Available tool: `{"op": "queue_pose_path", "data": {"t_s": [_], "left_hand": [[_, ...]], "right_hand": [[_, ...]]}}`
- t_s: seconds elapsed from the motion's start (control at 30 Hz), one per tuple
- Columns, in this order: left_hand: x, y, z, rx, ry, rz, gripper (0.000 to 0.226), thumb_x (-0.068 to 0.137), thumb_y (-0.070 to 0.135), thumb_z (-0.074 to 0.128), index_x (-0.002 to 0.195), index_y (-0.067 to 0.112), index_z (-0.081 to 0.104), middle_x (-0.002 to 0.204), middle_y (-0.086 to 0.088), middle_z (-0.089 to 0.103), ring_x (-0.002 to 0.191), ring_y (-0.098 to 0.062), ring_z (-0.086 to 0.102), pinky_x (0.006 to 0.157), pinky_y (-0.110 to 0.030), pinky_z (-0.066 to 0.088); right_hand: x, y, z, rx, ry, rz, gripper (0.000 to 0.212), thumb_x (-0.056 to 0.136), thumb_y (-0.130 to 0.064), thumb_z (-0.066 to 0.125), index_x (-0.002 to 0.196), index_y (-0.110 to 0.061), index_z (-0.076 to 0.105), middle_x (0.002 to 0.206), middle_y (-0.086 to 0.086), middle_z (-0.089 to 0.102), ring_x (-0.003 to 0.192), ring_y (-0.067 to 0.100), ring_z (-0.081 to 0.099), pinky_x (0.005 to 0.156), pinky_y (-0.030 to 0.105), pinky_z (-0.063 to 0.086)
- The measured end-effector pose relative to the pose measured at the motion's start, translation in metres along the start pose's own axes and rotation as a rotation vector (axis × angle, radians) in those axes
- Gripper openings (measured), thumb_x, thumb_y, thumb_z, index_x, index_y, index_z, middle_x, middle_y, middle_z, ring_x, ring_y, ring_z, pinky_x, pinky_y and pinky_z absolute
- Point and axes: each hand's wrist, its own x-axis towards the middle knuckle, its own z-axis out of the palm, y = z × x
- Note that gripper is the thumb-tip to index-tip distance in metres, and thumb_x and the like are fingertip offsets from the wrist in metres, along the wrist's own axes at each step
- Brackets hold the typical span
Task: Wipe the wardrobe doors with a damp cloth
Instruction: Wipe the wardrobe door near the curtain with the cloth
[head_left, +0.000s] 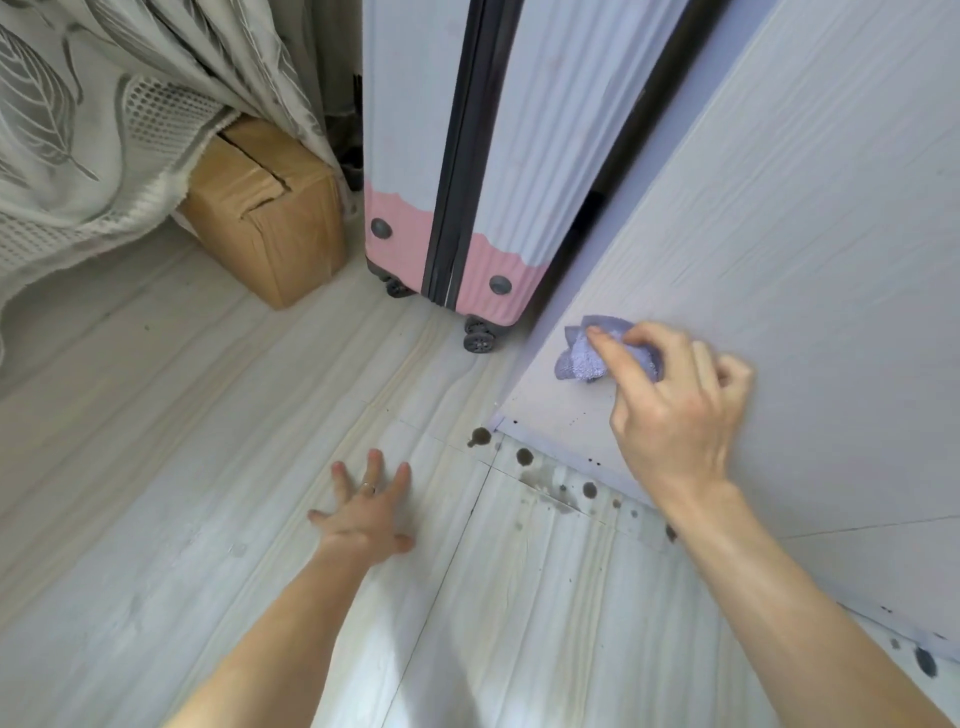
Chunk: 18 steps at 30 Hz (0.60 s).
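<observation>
— What do you see from the head camera?

— The right hand (670, 410) pinches a crumpled lilac cloth (597, 353) under its forefinger and thumb and presses it flat against the pale wardrobe door (789, 249), close to the door's lower corner.

— And the other hand?

— The left hand (363, 512) is spread wide, fingers apart, palm down on the light floor (156, 467), holding nothing. It sits below and to the left of the right hand, well apart from the cloth. A ring (368, 487) shows on one finger.

— Anything around them?

— Dark wet spots (524, 457) dot the floor between the two hands, along the door's bottom edge. Beyond the cloth stands a pale blue and pink suitcase (467, 156) on small wheels. Farther left of it lies a brown cardboard box (270, 218), partly under a patterned curtain (104, 104).
</observation>
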Motion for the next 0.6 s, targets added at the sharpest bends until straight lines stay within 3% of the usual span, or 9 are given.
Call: {"op": "queue_pose_path", "data": {"t_s": [0.1, 0.17, 0.3, 0.43, 0.53, 0.6], "left_hand": [[0.002, -0.006, -0.001, 0.026, -0.009, -0.002, 0.097, 0.093, 0.046, 0.066, 0.155, 0.046, -0.009, 0.162, 0.009, -0.030, 0.147, -0.043, -0.029, 0.110, -0.073, 0.026], [0.002, -0.005, -0.011, 0.044, -0.036, 0.032, 0.092, 0.093, 0.044, 0.066, 0.156, 0.044, -0.002, 0.164, 0.007, -0.023, 0.148, -0.045, -0.019, 0.114, -0.065, 0.030], [-0.001, 0.001, -0.054, -0.026, -0.012, 0.076, 0.074, 0.098, 0.046, 0.059, 0.160, 0.030, 0.022, 0.165, -0.004, 0.020, 0.148, -0.033, 0.026, 0.117, -0.038, 0.031], [-0.022, 0.042, -0.088, -0.316, 0.270, 0.175, 0.065, 0.099, 0.040, 0.058, 0.157, 0.025, 0.032, 0.160, -0.011, 0.035, 0.145, -0.029, 0.035, 0.112, -0.037, 0.033], [-0.051, 0.093, -0.110, -0.538, 0.463, 0.387, 0.067, 0.097, 0.047, 0.060, 0.156, 0.031, 0.032, 0.157, -0.008, 0.040, 0.143, -0.025, 0.038, 0.114, -0.043, 0.035], [-0.074, 0.127, -0.125, -0.628, 0.567, 0.558, 0.071, 0.094, 0.054, 0.061, 0.156, 0.034, 0.031, 0.156, 0.001, 0.041, 0.141, -0.016, 0.041, 0.114, -0.041, 0.037]], "right_hand": [[-0.030, 0.004, 0.009, 0.034, -0.162, -0.165, 0.041, 0.085, 0.004, 0.053, 0.105, -0.023, 0.075, 0.097, 0.002, 0.068, 0.066, 0.025, 0.057, 0.069, 0.036, 0.031], [-0.051, 0.012, 0.010, 0.014, -0.282, -0.227, 0.037, 0.077, 0.003, 0.062, 0.102, -0.022, 0.073, 0.094, 0.002, 0.065, 0.064, 0.025, 0.055, 0.067, 0.035, 0.032], [-0.051, 0.030, -0.011, 0.028, -0.171, 0.011, 0.046, 0.071, 0.002, 0.062, 0.104, -0.028, 0.076, 0.099, 0.000, 0.068, 0.071, 0.023, 0.060, 0.070, 0.034, 0.031], [-0.041, 0.028, -0.016, 0.089, -0.054, 0.192, 0.046, 0.072, 0.003, 0.070, 0.104, -0.029, 0.077, 0.100, 0.001, 0.069, 0.076, 0.023, 0.064, 0.070, 0.034, 0.036], [-0.073, 0.020, -0.008, 0.110, -0.261, 0.163, 0.053, 0.058, -0.002, 0.082, 0.101, -0.031, 0.075, 0.099, -0.003, 0.065, 0.070, 0.022, 0.060, 0.064, 0.032, 0.040], [-0.097, 0.024, -0.016, 0.192, -0.389, 0.333, 0.060, 0.052, -0.002, 0.085, 0.102, -0.034, 0.073, 0.105, -0.006, 0.061, 0.075, 0.023, 0.061, 0.062, 0.030, 0.045]]}}
